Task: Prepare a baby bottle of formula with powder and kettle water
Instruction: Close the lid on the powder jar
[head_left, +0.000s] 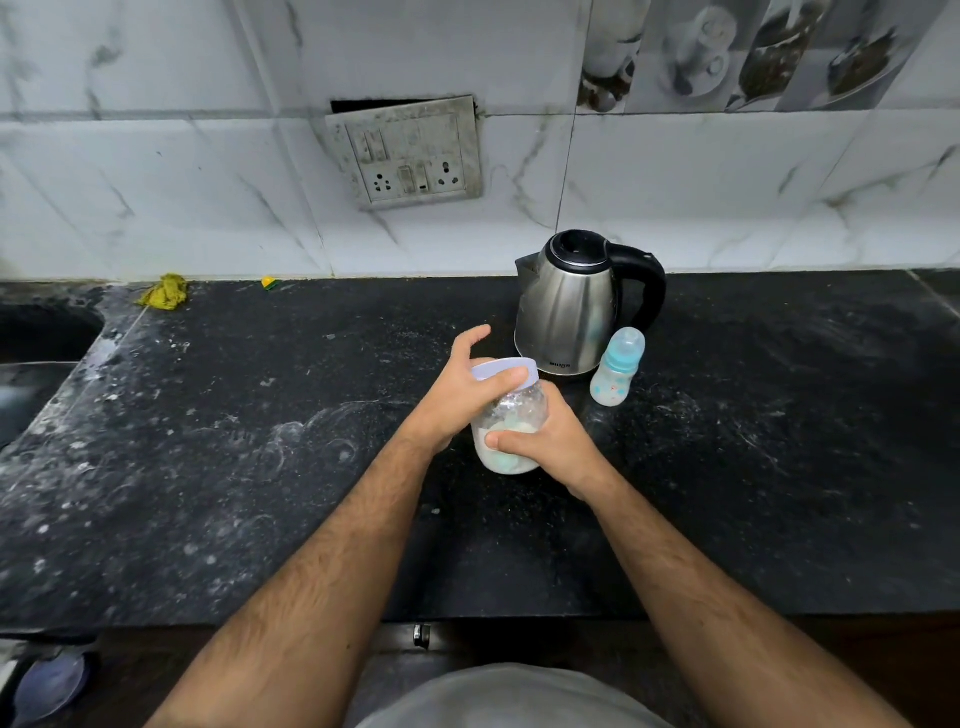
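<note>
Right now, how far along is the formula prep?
Early stage. Done: kettle, baby bottle and powder jar are laid out on the black counter. In hand: right hand steadies the jar body while left hand grips its white lid, apparently to unscrew it. Left: the bottle still wears its teat cap and looks empty, so uncapping, powder, kettle water and mixing remain.

Black counter (208, 467) — kettle (569, 306), bottle (615, 371), rag (165, 292)
</note>
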